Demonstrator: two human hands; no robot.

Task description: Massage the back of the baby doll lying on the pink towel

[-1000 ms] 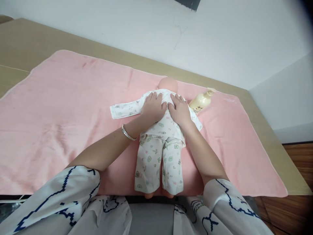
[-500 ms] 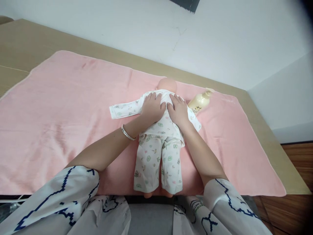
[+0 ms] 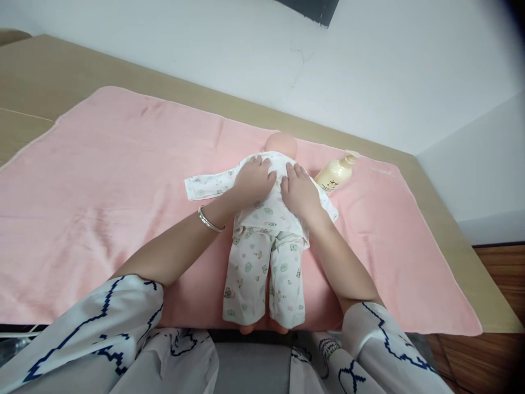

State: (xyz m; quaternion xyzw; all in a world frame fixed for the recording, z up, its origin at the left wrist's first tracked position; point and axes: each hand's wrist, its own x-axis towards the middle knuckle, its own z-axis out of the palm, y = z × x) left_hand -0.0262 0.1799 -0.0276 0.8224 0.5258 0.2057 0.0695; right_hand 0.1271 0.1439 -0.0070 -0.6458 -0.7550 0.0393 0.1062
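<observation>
A baby doll [image 3: 268,216] in a white printed top and trousers lies lengthwise in front of me, no face showing, its smooth head at the far end and its feet at the near table edge. My left hand [image 3: 255,178] rests on the left of its upper back, fingers lying over the cloth. On the right side of the back lies my right hand [image 3: 301,192], its fingers slightly bent and close together. Neither hand holds anything. One sleeve stretches out to the left; the other is partly hidden by my right hand and wrist.
A cream pump bottle [image 3: 334,174] lies tilted just right of the doll's shoulder. Beneath everything a pink blanket [image 3: 123,164] covers much of the wooden table [image 3: 463,257]. A white wall [image 3: 369,71] rises behind the table.
My right hand's fingers have drawn closer together and the hand has turned slightly. My left hand has shifted only a little on the doll's back. The doll and bottle stay put.
</observation>
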